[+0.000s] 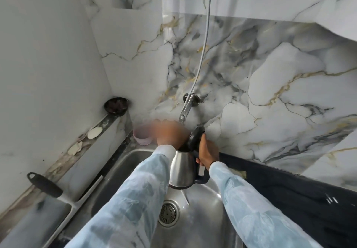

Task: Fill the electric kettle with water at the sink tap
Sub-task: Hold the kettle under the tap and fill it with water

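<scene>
A steel electric kettle (181, 170) with a black handle hangs over the steel sink (202, 205). Its black lid (195, 136) stands open. My right hand (207, 152) grips the handle. The wall tap (190, 100) carries a clear hose end (183, 115) that points down at the kettle's mouth. My left hand (171, 133) is blurred, just left of the mouth and below the hose end; what it holds cannot be made out. No water stream is visible.
A pink cup (142, 134) stands behind the sink at the left. A dark bowl (116, 106) and soap pieces (94, 133) sit on the left ledge. A black-handled tool (45, 185) lies at the left. Dark counter (289, 193) runs along the right.
</scene>
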